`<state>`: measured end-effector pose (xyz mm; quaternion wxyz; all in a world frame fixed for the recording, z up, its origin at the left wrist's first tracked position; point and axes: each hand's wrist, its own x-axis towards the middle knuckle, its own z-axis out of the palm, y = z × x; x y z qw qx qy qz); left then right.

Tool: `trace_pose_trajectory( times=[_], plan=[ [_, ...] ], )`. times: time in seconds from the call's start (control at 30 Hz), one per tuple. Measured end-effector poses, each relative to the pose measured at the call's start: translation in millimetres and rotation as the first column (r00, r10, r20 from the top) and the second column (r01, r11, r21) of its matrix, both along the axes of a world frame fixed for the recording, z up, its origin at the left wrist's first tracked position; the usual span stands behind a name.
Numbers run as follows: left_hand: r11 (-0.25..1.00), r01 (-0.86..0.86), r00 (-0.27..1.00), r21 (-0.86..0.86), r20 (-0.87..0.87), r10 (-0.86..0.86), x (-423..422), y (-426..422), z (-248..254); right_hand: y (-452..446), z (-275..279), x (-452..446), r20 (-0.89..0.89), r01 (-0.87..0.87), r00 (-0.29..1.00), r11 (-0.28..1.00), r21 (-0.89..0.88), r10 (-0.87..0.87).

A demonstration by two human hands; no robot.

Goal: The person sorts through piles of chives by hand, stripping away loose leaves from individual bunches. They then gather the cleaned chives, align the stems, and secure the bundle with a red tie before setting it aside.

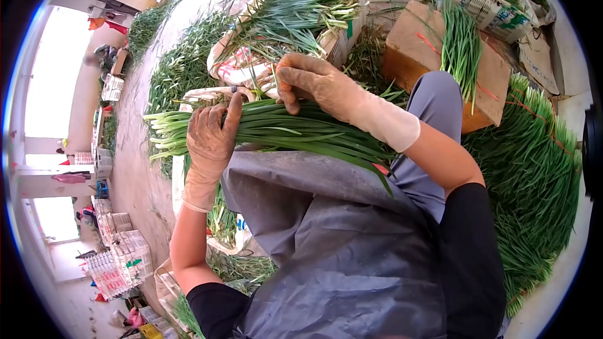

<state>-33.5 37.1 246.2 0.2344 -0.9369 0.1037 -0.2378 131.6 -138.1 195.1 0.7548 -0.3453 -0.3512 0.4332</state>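
Observation:
A bunch of garlic chives lies across my lap on the dark grey apron, pale stem ends to the left and leaf tips to the right. My left hand, in a soiled thin glove, is closed over the bunch near the pale ends, thumb raised. My right hand, gloved too, is just above the middle of the bunch with fingers curled in. A thin green strand shows by its fingertips, but what it grips is hidden. Ahead, more chives lie heaped on a white sack.
To the right, a cardboard box has a bunch of chives draped over it. Many upright chives fill the far right. Loose green leaves litter the floor ahead. White crates stand at the left.

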Motion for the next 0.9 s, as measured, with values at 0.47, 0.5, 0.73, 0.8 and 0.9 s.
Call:
trace_pose_trajectory(
  times=[0.47, 0.5, 0.73, 0.8, 0.9],
  plan=[
    [0.982, -0.169, 0.984, -0.082, -0.065, 0.164, -46.6, 36.8, -13.2, -30.5, -1.6, 51.4, 0.995, 0.734, -0.013, 0.677, -0.060, 0.102],
    [0.982, -0.174, 0.983, -0.078, -0.070, 0.168, -47.8, 36.3, -10.9, -29.2, 6.0, 38.4, 0.901, 0.784, -0.398, 0.575, 0.236, 0.174],
    [0.998, -0.038, 0.999, -0.054, -0.007, 0.038, -52.5, 15.0, 5.2, -30.2, 19.6, -19.2, 0.852, 0.268, 0.524, 0.944, -0.194, 0.026],
    [0.994, 0.006, 1.000, -0.111, 0.022, -0.004, -50.1, 2.5, 9.8, -27.6, 16.2, -13.7, 0.664, 0.122, 0.740, 0.951, -0.285, 0.104],
    [0.987, 0.081, 0.996, -0.137, 0.045, -0.075, -49.8, -7.1, 15.2, -30.7, 23.6, -6.8, 0.711, 0.133, 0.697, 0.960, -0.246, 0.085]
  ],
)
